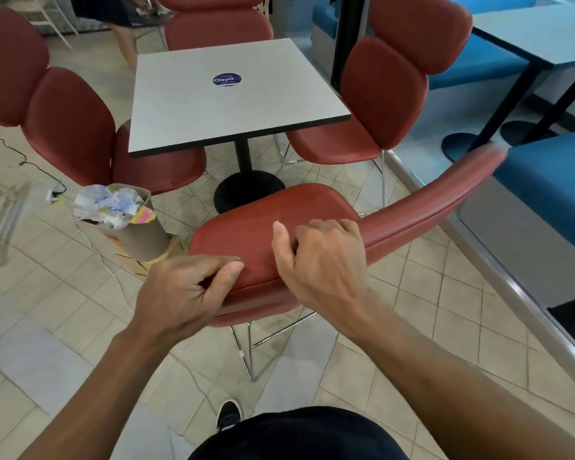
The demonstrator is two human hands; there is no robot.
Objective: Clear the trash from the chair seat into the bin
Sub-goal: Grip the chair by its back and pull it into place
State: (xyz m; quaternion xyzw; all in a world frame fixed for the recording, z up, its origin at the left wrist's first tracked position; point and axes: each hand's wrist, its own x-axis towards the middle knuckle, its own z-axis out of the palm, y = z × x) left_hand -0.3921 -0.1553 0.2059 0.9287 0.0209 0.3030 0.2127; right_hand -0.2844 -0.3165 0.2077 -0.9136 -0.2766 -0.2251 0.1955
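Left hand (pixel 183 287) at the seat's near edge, fingers loosely curled, holding nothing visible. Right hand (pixel 322 257) curled on the chair seat (pixel 266 210); whether it pinches anything, I cannot tell. Seat looks bare. Trash (pixel 108 202) fills the bin (pixel 140 234), beyond the nearer left hand and further left.

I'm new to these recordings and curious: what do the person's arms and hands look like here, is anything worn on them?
Both hands, left and right, are bare: no gloves, rings, watch or bands show. Both forearms are uncovered as far as the picture's edge, with no sleeves in view. Below is a dark garment and one dark shoe.
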